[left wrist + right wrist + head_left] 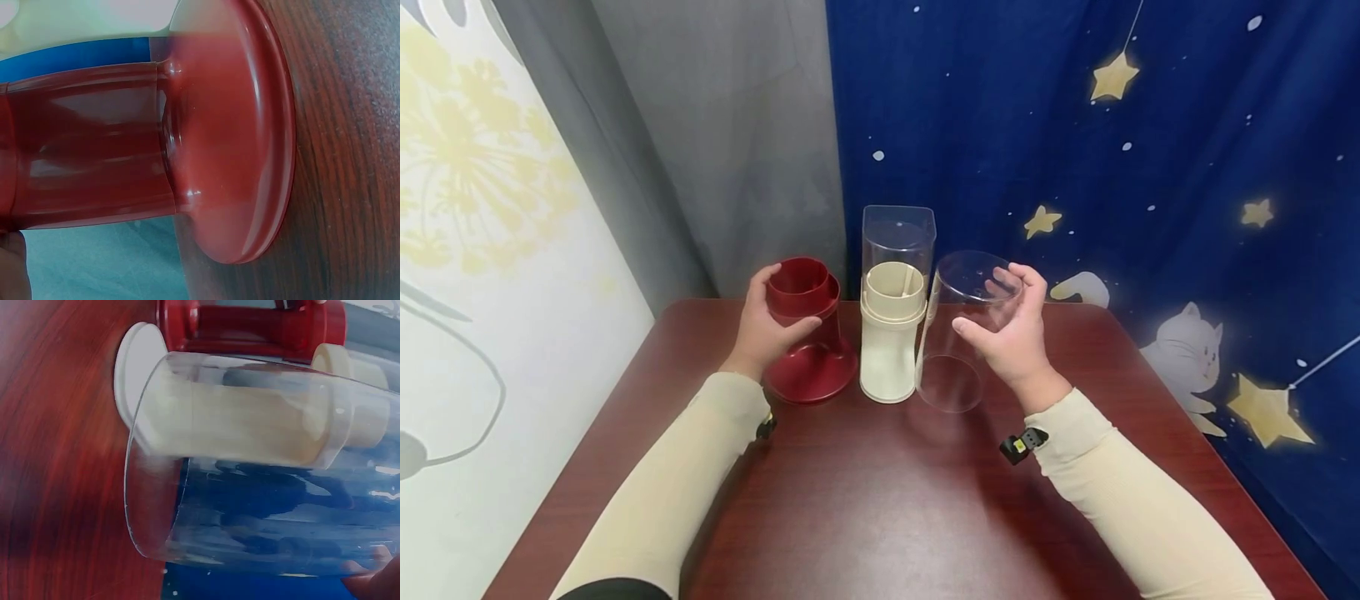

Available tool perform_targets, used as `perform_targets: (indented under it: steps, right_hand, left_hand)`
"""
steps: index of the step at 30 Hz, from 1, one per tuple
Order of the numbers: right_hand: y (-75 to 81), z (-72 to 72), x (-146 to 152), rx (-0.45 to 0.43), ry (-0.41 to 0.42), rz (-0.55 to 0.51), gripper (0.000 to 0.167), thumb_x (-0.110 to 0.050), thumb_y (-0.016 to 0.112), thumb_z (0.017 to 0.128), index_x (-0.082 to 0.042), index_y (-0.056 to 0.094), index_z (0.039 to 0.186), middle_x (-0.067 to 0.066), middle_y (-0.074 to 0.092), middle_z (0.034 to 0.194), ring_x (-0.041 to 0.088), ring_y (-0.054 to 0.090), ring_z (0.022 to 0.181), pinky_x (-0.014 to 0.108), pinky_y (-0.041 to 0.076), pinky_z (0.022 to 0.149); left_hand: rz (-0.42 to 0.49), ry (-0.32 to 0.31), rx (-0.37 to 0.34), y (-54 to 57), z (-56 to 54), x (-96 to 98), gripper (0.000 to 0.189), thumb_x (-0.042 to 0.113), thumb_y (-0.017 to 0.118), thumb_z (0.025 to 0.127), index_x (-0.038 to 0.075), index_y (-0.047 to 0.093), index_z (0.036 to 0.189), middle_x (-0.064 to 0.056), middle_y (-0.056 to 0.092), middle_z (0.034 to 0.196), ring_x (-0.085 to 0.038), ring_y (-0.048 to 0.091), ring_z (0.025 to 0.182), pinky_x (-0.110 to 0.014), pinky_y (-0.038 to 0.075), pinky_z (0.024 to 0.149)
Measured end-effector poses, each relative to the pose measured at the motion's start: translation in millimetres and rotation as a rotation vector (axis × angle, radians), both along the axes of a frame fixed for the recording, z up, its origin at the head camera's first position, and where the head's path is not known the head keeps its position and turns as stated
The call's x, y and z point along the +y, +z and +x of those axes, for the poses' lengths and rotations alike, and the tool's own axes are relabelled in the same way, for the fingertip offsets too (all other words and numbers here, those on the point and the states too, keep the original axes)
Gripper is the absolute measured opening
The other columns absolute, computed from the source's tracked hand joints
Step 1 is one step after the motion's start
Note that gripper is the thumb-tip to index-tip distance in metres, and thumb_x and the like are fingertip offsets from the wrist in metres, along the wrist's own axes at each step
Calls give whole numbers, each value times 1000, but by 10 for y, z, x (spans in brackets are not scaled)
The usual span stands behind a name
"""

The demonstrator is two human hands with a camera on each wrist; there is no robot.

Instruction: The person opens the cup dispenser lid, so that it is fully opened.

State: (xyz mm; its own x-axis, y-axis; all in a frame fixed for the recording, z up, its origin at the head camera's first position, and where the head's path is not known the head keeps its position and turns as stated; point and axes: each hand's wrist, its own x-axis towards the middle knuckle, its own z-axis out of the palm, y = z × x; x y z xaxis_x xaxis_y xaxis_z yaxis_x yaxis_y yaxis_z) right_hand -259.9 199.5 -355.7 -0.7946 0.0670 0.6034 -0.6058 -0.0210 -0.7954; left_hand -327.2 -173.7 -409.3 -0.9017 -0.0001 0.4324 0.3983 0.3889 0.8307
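The left hand grips a red plastic stand and the right, spread wide, a clear plastic cylinder, flanking a cream plastic stand on the reddish-brown table (apparently part-done: cream covered, red topless).

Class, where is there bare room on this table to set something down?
The widest bare patch of the table lies between the left sleeve and right sleeve. Others lie between each sleeve and the table's side edge. Crowded: the back middle, with red container, cream container and clear tube between left hand and right hand.
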Motion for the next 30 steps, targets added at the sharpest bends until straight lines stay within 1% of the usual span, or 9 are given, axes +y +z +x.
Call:
perform_targets:
  steps: [8, 14, 18, 20, 25, 26, 27, 29, 30]
  right_hand:
    - [-168, -111, 40, -23, -27, -29, 99, 24, 80, 70, -13, 26, 144, 6, 38, 149, 24, 44, 138, 25, 62, 86]
    - [-273, -176, 49, -31, -88, 42, 99, 19, 84, 72, -10, 25, 146, 12, 35, 155, 22, 41, 144, 21, 61, 88]
    - [-321, -215, 48, -18, -105, 63, 98, 18, 85, 73, -5, 25, 146, 17, 33, 156, 24, 41, 147, 21, 60, 89]
    - [-313, -208, 39, -26, -128, 79, 97, 16, 86, 73, -3, 24, 146, 18, 34, 156, 25, 41, 148, 19, 58, 94]
    - [-364, -256, 44, -33, -166, 89, 97, 14, 88, 73, -1, 26, 146, 15, 38, 153, 21, 45, 144, 18, 56, 96]
    - [-370, -263, 41, -34, -159, 78, 97, 16, 87, 72, 0, 26, 146, 16, 39, 152, 21, 46, 142, 19, 59, 92]
    - [-407, -298, 55, -31, -165, 75, 97, 15, 88, 72, -2, 27, 145, 14, 39, 151, 19, 47, 140, 19, 59, 91]
    - [-419, -312, 56, -48, -175, 69, 97, 15, 88, 72, -1, 26, 146, 14, 39, 151, 20, 48, 139, 19, 59, 90]
    - [-423, -317, 59, -60, -188, 78, 97, 14, 88, 73, -1, 26, 146, 15, 39, 152, 20, 48, 140, 18, 58, 93]
  left_hand:
    - [2, -5, -3, -8, 3, 2, 101, 30, 95, 79, 36, 33, 158, 2, 45, 156, -23, 46, 140, -55, 59, 100]
    - [3, -5, -8, -17, -1, -3, 101, 31, 94, 79, 36, 32, 158, 2, 45, 156, -23, 45, 140, -55, 58, 100]
    - [0, -5, -9, -16, -7, -1, 101, 30, 94, 79, 36, 32, 158, 2, 45, 157, -23, 45, 140, -55, 58, 101]
    - [0, -4, -7, -15, -10, -1, 101, 30, 94, 79, 36, 32, 158, 3, 45, 157, -22, 46, 140, -54, 58, 101]
    - [3, -3, -11, -18, -13, -3, 100, 30, 94, 79, 37, 32, 158, 3, 45, 156, -22, 46, 140, -54, 58, 100]
    - [4, -3, -12, -17, -12, -3, 100, 30, 94, 79, 37, 32, 158, 3, 45, 156, -22, 46, 140, -54, 58, 101]
    - [3, -3, -12, -17, -12, -2, 100, 30, 94, 79, 37, 32, 158, 3, 45, 156, -23, 45, 140, -54, 58, 101]
    - [2, -2, -10, -16, -10, -3, 100, 30, 94, 79, 37, 32, 158, 3, 45, 156, -23, 45, 140, -54, 58, 101]
    - [2, -1, -9, -15, -9, -2, 101, 30, 94, 79, 37, 32, 158, 2, 45, 157, -23, 45, 140, -54, 58, 101]
